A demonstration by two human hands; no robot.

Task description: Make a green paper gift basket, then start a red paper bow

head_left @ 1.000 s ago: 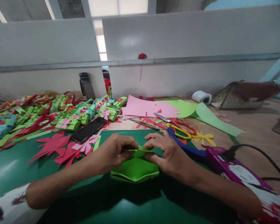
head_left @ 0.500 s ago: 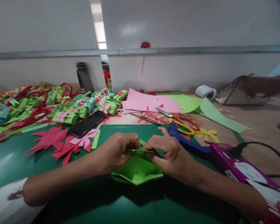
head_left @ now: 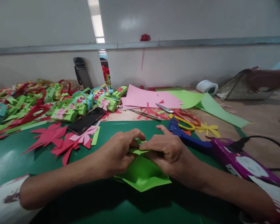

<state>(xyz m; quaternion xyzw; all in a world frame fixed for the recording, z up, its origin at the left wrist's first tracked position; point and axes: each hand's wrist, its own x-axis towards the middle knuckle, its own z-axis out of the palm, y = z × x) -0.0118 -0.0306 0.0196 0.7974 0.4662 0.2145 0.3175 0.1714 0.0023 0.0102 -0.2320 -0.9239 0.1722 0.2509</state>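
A folded green paper piece (head_left: 143, 174), shaped like a small open pouch, is held between both hands above the green work surface (head_left: 102, 202). My left hand (head_left: 118, 152) pinches its upper left edge, with the thumb toward me. On the upper right, my right hand (head_left: 170, 151) grips the paper, fingers curled over the top fold and the little finger raised. The far side of the paper is hidden by the fingers. A blue glue gun (head_left: 189, 137) lies just beyond my right hand. Red paper flowers (head_left: 50, 137) and a pink paper flower (head_left: 85, 137) lie left of my left hand.
Small paper bags (head_left: 64, 113) pile up at the left behind a phone (head_left: 87, 119). A bottle (head_left: 82, 74) stands by the wall. Scissors (head_left: 183, 121), pink paper (head_left: 149, 98), a tape roll (head_left: 207, 87), a handbag (head_left: 249, 85) and a purple power strip (head_left: 244, 161) lie ahead and right.
The green paper has tipped and come slightly lower, so its near flap shows more. My left fingers have shifted along the top edge toward my right hand. The view has tilted a little.
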